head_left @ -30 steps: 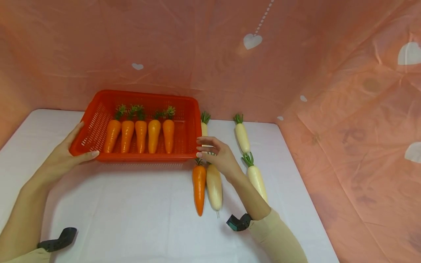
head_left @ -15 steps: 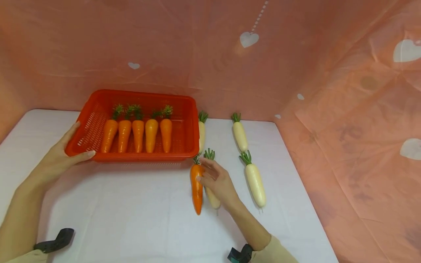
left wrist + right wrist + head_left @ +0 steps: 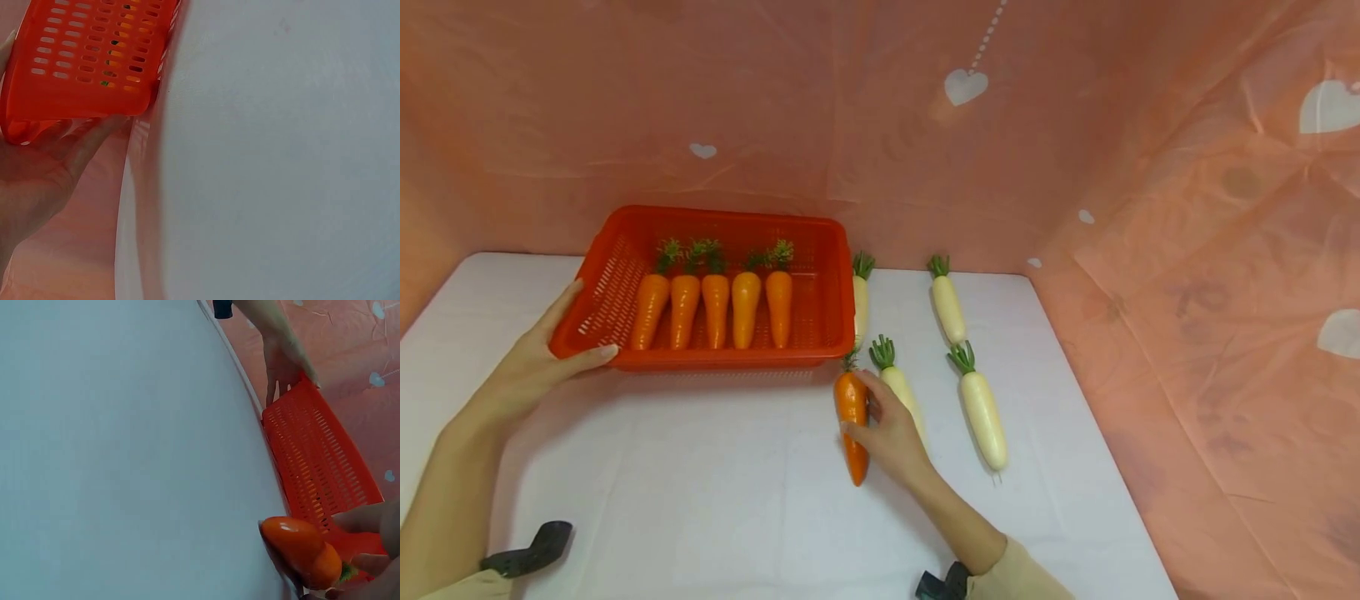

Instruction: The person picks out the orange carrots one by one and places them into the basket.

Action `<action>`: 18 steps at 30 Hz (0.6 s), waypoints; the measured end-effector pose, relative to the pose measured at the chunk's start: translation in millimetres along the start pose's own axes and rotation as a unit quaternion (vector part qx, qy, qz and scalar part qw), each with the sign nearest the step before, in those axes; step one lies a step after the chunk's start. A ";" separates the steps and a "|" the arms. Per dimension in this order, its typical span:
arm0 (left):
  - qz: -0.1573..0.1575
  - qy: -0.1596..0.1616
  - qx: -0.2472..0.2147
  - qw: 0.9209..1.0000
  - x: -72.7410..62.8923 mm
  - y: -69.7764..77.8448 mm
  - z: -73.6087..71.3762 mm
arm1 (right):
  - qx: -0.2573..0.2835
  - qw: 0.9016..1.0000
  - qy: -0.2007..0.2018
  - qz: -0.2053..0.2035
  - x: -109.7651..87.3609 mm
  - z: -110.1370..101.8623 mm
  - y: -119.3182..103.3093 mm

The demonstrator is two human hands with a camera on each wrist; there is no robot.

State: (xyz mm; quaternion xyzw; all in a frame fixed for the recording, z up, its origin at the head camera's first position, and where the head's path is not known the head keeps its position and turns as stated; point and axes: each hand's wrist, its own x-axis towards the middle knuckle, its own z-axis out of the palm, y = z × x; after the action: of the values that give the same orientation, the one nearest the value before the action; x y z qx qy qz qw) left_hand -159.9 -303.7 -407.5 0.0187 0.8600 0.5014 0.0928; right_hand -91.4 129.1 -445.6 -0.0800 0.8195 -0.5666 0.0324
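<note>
My left hand (image 3: 520, 371) grips the left end of a red perforated plastic basket (image 3: 722, 360), its thumb over the front rim. The basket is tilted toward me, and several orange carrots (image 3: 717, 310) with green tops lie side by side inside it. My right hand (image 3: 891, 429) pinches another carrot (image 3: 852, 400) just in front of the basket's right corner, thumb across its body and fingers at its right side. In the right wrist view that carrot (image 3: 294, 540) shows beside the fingers. A white radish (image 3: 901, 390) lies right beside this hand, partly hidden by it.
Two more white radishes (image 3: 949, 312) (image 3: 983, 421) lie in a line farther right. Another white radish (image 3: 861, 304) is partly hidden behind the basket's right end. A white cloth (image 3: 700, 500) covers the table, with a pink heart-patterned curtain (image 3: 895, 125) behind and at the sides.
My right hand has left the basket's right corner, come down toward me and taken hold of the loose carrot, which has turned slightly. My left hand keeps its grip on the basket.
</note>
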 end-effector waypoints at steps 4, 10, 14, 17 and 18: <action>-0.003 -0.005 0.001 1.000 0.4 -0.8 -1.3 | -0.053 0.998 -0.013 0.008 6.4 1.0 1.5; -0.006 -0.010 -0.002 1.000 -1.0 -0.2 -1.7 | -0.152 0.987 -0.040 0.041 15.3 1.3 -3.9; -0.005 -0.012 -0.006 1.000 -1.1 0.3 -1.6 | -0.168 0.983 -0.055 0.049 20.8 0.5 -3.4; -0.007 -0.014 -0.005 1.000 -0.3 0.4 -1.5 | -0.140 0.987 -0.060 0.053 24.7 -2.8 -0.7; -0.007 -0.014 -0.004 1.000 0.0 0.3 -1.4 | -0.129 0.988 -0.059 0.054 25.7 -4.5 -0.3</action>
State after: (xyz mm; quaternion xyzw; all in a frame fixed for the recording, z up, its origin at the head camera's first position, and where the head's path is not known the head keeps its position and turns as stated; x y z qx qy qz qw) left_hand -160.1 -304.8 -406.6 0.0189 0.8569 0.5035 0.1083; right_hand -117.3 128.8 -442.7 -0.0723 0.8855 -0.4477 0.1006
